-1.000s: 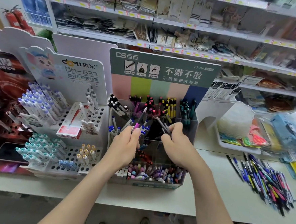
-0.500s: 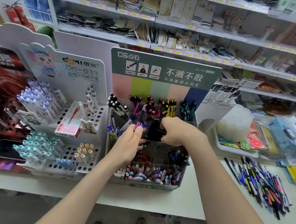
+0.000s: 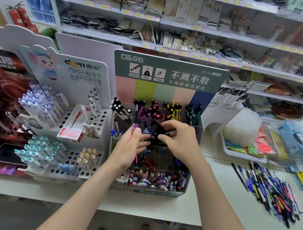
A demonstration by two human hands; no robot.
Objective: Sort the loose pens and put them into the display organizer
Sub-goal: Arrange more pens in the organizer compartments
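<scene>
Standing upright at frame centre, a pink pen [image 3: 136,122] (tip down) sits pinched in the left hand [image 3: 129,149]; the right hand [image 3: 179,139] curls half-open over the organizer [image 3: 196,134], its grip unclear.

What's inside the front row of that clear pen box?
The clear pen box has its front row packed with pastel pens, caps up. Their lower ends are hidden by the label strip.

organizer [image 3: 196,134] centre | loose pens [image 3: 274,191] right | pen rack [image 3: 82,164] left
</scene>
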